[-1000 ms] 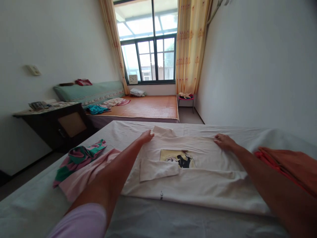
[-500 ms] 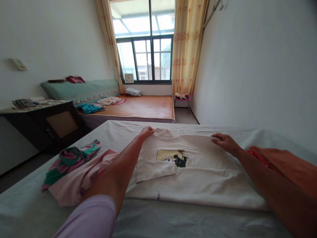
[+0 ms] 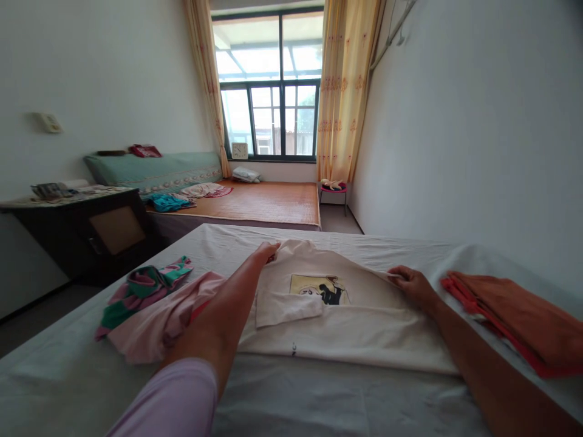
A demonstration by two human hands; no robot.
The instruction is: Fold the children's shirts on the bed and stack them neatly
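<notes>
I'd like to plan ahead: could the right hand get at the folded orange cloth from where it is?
Probably yes: the orange cloth lies just beside the right hand on the bed, with nothing between them.

no legible text, shirt (image 3: pixel 346 315) hem mark perhaps lettering, unreadable

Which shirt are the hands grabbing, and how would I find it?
Look at the near bed with the pale sheet. In its middle lies a cream shirt, gripped at its far edge by the left hand and right hand. Unlike the pink garment and orange folded cloth beside it, it has a cartoon picture.
</notes>
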